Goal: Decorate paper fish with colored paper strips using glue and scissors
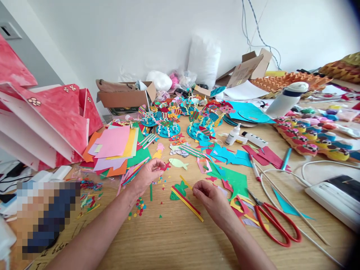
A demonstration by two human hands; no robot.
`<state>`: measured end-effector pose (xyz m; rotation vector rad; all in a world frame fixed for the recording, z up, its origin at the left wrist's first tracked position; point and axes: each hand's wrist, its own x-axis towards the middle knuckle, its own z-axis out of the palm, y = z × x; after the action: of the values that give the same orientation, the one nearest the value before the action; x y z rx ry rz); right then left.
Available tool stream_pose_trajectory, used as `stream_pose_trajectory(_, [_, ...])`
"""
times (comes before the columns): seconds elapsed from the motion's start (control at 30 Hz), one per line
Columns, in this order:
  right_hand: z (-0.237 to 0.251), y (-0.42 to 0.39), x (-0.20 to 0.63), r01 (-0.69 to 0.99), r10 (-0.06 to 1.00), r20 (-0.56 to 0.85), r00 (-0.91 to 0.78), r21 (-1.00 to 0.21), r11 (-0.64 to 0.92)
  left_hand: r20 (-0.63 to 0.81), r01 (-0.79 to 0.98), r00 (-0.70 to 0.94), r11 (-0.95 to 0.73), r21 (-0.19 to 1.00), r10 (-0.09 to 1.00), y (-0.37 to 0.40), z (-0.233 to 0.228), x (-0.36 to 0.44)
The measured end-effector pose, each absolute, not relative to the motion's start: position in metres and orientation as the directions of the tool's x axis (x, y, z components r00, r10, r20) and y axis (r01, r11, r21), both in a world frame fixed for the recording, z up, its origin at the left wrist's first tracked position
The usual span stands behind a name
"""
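A green paper fish point(177, 192) lies on the table between my hands, with yellow and dark red paper strips point(188, 204) lying across it. My right hand point(209, 197) is closed in a pinch on a thin yellow paper strip point(186, 182), just right of the fish. Left of the fish, my left hand point(149, 173) hovers with fingertips pressed together; whatever they hold, if anything, is too small to make out. Close beyond those fingertips are a small red paper piece point(168, 165) and a pale green paper fish point(178, 163). Small coloured paper dots point(140, 206) lie below my left hand.
Red-handled scissors point(277, 221) lie at the right beside paper scraps and a white cable point(263, 183). Coloured paper sheets point(114, 140) are stacked at the left. Behind are a white glue bottle point(233, 135) and blue bases with paper fish point(168, 129).
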<state>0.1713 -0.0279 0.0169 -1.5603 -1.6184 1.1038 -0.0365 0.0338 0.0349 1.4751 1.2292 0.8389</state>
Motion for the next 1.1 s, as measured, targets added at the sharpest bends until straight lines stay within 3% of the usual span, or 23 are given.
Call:
stream_pose_trajectory(0.1, [0.017,-0.028,0.172,0.448,0.984,-0.124,-0.124,-0.892,-0.056,-0.069,0.358,0.249,-0.025,0.933,0.966,0.032,0.040,-0.036])
stream_pose_trajectory(0.23, [0.017,-0.028,0.171,0.401,0.975,-0.158,-0.158,-0.912,-0.083,-0.029,0.474,0.394,-0.176,0.863,0.919,0.026,0.046,-0.025])
stream_pose_trajectory(0.37, [0.018,-0.028,0.169,0.357,0.971,-0.162,-0.174,-0.930,-0.091,-0.091,0.522,0.485,-0.205,0.828,0.870,0.021,0.046,-0.011])
stream_pose_trajectory(0.8, [0.013,-0.028,0.169,0.416,0.985,-0.133,-0.109,-0.906,-0.076,-0.083,0.538,0.421,-0.175,0.825,0.903,0.028,0.024,-0.009])
stream_pose_trajectory(1.1, [0.016,-0.034,0.165,0.551,0.981,-0.173,-0.083,-0.828,-0.099,-0.118,0.644,0.395,-0.183,0.743,0.911,0.026,0.016,-0.012])
